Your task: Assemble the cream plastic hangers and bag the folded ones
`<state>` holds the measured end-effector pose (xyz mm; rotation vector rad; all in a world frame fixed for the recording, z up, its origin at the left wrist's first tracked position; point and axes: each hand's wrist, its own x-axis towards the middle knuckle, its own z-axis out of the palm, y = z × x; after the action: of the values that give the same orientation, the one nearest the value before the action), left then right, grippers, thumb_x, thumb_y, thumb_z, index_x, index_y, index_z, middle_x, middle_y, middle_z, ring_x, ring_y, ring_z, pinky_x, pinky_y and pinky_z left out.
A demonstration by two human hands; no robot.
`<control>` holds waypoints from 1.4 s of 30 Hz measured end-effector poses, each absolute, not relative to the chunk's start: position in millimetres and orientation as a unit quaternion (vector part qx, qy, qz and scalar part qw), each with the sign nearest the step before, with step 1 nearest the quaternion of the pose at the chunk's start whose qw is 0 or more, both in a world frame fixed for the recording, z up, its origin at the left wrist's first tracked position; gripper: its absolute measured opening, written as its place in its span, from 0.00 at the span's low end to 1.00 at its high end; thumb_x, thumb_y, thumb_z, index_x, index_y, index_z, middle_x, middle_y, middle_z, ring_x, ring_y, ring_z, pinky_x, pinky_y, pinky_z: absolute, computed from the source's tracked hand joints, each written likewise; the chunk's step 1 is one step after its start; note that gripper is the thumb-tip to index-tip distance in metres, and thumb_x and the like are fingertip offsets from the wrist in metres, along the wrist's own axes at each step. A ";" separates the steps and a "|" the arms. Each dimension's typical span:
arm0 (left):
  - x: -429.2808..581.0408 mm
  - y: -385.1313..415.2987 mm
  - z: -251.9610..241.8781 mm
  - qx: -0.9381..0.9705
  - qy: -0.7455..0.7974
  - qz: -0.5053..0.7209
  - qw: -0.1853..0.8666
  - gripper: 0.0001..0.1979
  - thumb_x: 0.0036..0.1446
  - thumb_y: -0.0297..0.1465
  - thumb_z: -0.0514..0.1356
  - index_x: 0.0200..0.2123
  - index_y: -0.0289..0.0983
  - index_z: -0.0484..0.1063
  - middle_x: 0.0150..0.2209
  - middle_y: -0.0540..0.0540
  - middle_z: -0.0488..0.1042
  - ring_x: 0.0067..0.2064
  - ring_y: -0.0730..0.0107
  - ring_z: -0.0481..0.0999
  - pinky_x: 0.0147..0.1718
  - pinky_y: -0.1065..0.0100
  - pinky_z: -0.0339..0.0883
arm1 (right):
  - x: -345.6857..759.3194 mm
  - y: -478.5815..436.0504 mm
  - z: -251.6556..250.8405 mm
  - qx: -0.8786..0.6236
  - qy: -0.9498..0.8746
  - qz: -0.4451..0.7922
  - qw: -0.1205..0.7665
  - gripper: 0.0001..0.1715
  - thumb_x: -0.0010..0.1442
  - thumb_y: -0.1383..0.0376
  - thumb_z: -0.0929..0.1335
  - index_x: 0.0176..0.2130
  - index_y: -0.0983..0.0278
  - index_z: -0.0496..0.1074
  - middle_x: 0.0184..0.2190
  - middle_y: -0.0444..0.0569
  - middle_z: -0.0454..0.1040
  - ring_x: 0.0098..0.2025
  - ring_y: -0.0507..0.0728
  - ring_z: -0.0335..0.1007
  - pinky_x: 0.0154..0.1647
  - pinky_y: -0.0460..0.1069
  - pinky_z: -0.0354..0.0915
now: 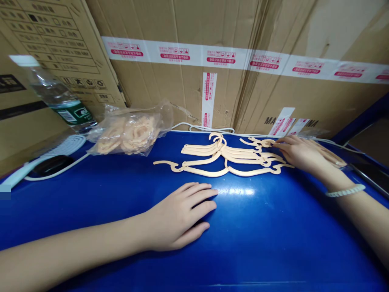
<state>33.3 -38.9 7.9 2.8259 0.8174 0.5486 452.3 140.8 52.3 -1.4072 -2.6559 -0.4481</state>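
Observation:
My left hand (179, 215) lies flat on the blue table with its fingers stretched out and nothing in it. Just beyond its fingertips are several beige plastic hanger pieces: a front pair of curved hanger arms (203, 173), stacked straighter arms (243, 155) and hook ends at the top. At the back right, my right hand (299, 152), with a pale bead bracelet above it, pinches at a small beige hook piece (265, 143). Its fingertips partly cover that piece. Beside and partly behind this hand lies a clear bag (330, 152) of long beige pieces.
A clear bag (133, 132) of beige parts sits at the back left. Near it are a water bottle (60, 95), a pale brush-like object (60, 148) and a black oval object (53, 165). Cardboard boxes (170, 89) wall the back; a white cable (209, 129) runs along them.

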 end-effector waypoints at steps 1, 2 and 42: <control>33.3 -38.9 8.0 0.941 0.273 0.183 0.074 0.17 0.69 0.34 0.54 0.58 0.37 0.68 0.65 0.36 0.68 0.67 0.47 0.65 0.64 0.47 0.61 | 448.0 136.5 57.8 -0.457 -0.874 -0.160 0.047 0.23 0.68 0.66 0.59 0.50 0.70 0.79 0.51 0.67 0.76 0.53 0.72 0.70 0.56 0.65 0.65; 33.4 -38.9 7.9 0.941 0.274 0.185 0.074 0.17 0.69 0.34 0.54 0.57 0.37 0.68 0.65 0.36 0.68 0.67 0.48 0.65 0.64 0.47 0.61 | 443.9 132.4 62.8 -0.451 -0.874 -0.172 0.048 0.24 0.69 0.65 0.58 0.49 0.70 0.79 0.49 0.67 0.77 0.52 0.72 0.70 0.55 0.64 0.66; 41.4 -22.4 14.2 0.608 0.372 0.507 0.485 0.08 0.55 0.27 0.69 0.38 0.36 0.74 0.37 0.48 0.76 0.35 0.74 0.78 0.37 0.72 0.74 | 345.2 57.3 45.0 -0.269 -0.929 -0.042 0.251 0.17 0.70 0.69 0.63 0.55 0.64 0.75 0.48 0.57 0.79 0.51 0.62 0.76 0.51 0.57 0.74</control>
<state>41.4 -22.4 14.2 1.4810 0.9052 1.2331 345.2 57.3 45.0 -0.7320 -2.5281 -0.1141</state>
